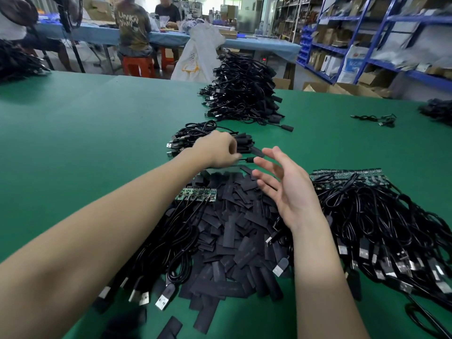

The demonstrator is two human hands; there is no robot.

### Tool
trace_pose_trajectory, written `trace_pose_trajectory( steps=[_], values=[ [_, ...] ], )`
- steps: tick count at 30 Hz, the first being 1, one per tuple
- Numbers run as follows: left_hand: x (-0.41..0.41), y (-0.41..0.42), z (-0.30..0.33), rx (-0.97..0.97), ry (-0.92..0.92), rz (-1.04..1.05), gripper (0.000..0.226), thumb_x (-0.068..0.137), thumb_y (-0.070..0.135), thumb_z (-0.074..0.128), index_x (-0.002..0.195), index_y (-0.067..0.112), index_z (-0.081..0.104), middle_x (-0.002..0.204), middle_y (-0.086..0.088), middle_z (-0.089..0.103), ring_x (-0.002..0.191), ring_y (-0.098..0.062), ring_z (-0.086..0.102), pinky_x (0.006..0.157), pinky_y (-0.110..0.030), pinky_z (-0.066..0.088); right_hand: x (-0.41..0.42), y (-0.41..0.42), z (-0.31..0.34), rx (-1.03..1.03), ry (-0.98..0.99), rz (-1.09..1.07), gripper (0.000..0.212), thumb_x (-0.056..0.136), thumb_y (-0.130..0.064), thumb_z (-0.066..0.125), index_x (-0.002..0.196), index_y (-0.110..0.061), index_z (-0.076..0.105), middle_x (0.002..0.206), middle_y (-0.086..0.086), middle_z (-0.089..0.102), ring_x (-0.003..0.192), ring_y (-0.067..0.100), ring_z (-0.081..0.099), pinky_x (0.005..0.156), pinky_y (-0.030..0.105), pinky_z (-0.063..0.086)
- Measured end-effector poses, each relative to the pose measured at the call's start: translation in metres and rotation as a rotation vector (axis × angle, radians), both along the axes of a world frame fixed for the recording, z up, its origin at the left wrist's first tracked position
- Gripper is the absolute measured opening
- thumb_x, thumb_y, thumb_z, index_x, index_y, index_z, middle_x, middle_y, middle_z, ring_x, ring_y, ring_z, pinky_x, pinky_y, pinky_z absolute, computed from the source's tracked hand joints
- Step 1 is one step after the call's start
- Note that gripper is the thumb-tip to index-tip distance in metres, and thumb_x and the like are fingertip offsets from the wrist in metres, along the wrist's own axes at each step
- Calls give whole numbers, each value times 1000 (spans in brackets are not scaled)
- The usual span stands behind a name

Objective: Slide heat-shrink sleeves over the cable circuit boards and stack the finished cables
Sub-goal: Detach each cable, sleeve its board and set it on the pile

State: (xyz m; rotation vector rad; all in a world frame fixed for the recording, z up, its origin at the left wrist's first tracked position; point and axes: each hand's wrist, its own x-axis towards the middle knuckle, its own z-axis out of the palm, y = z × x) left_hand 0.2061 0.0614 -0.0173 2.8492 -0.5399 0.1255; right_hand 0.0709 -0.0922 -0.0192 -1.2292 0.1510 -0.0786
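Note:
My left hand (221, 149) reaches forward and grips a black sleeved cable (253, 157) at the near edge of a small stack of finished cables (195, 134). My right hand (283, 185) hovers just right of it, palm turned inward, fingers spread and holding nothing. Under both arms lies a heap of flat black heat-shrink sleeves (234, 231). A strip of green circuit boards (198, 194) with cables lies under my left forearm. A larger bundle of bare boards (352, 177) and cables (381, 228) lies to the right.
A tall pile of finished cables (242, 91) stands farther back on the green table (85, 123). A loose cable (376, 119) lies at far right. People sit at a blue table behind; blue shelving lines the right wall.

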Motion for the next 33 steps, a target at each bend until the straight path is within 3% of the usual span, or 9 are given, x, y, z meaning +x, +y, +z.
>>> trace_pose_trajectory(
  steps=[3, 8, 14, 17, 22, 24, 27, 30, 33],
  values=[
    [-2, 3, -9, 63, 68, -2, 21, 99, 42, 55, 99, 24, 67, 105, -3, 70, 98, -27, 64, 85, -40, 54, -1, 1, 0, -14, 5, 2, 27, 103, -38, 57, 112, -18, 72, 99, 1, 79, 79, 13, 74, 64, 22, 57],
    [-4, 8, -10, -52, 77, -11, 28, 103, 31, 52, 117, 12, 66, 114, -10, 69, 104, -27, 61, 88, -34, 49, -2, 4, 1, -63, 3, 22, 22, 102, -35, 58, 108, -19, 73, 96, 0, 79, 77, 12, 73, 63, 21, 56],
    [-41, 30, -8, -284, -8, -31, 20, 99, 33, 57, 87, 21, 67, 75, 8, 61, 72, -13, 56, 65, -25, 38, 3, 19, -3, -402, 9, 129, 14, 99, -28, 60, 102, -22, 73, 87, -5, 79, 63, 5, 66, 51, 15, 47],
    [-67, 50, -16, -294, -3, 7, 30, 99, 37, 56, 71, 27, 58, 66, 9, 59, 63, -4, 52, 56, -24, 36, 6, 29, -7, -632, 6, 177, 12, 95, -34, 65, 95, -26, 73, 83, -11, 78, 57, 1, 60, 57, 18, 45],
    [-84, 56, -27, -241, -32, 59, 32, 101, 36, 53, 82, 13, 64, 71, 1, 61, 70, -20, 54, 64, -32, 39, 8, 42, -12, -970, 21, 166, 12, 87, -44, 71, 91, -34, 75, 84, -15, 72, 78, -2, 64, 61, 18, 43],
    [-84, 55, -26, -220, -29, 67, 35, 101, 39, 50, 79, 15, 63, 74, -4, 64, 74, -26, 57, 66, -34, 45, 7, 46, -13, -978, 24, 165, 10, 85, -42, 74, 91, -34, 74, 81, -17, 71, 79, -3, 64, 59, 15, 42],
    [-83, 55, -26, -308, -13, 67, 44, 103, 40, 47, 66, 17, 55, 59, -1, 56, 61, -21, 54, 55, -31, 36, 6, 46, -9, -862, 21, 142, 17, 79, -36, 83, 92, -34, 74, 79, -14, 75, 78, -2, 69, 61, 14, 44],
    [-82, 53, -22, -449, -59, 105, 54, 104, 45, 45, 63, 10, 56, 53, -2, 52, 55, -17, 50, 50, -19, 32, 3, 45, -4, -643, 32, 121, 23, 74, -34, 89, 92, -31, 75, 72, -16, 75, 61, -8, 65, 51, 8, 42],
    [-83, 48, -18, -557, -142, 119, 62, 103, 45, 48, 55, 7, 48, 43, 3, 36, 45, -15, 35, 47, -19, 32, 1, 46, 0, -579, 61, 183, 20, 74, -40, 88, 88, -29, 79, 67, -19, 71, 51, -8, 56, 45, 8, 39]
  ],
)
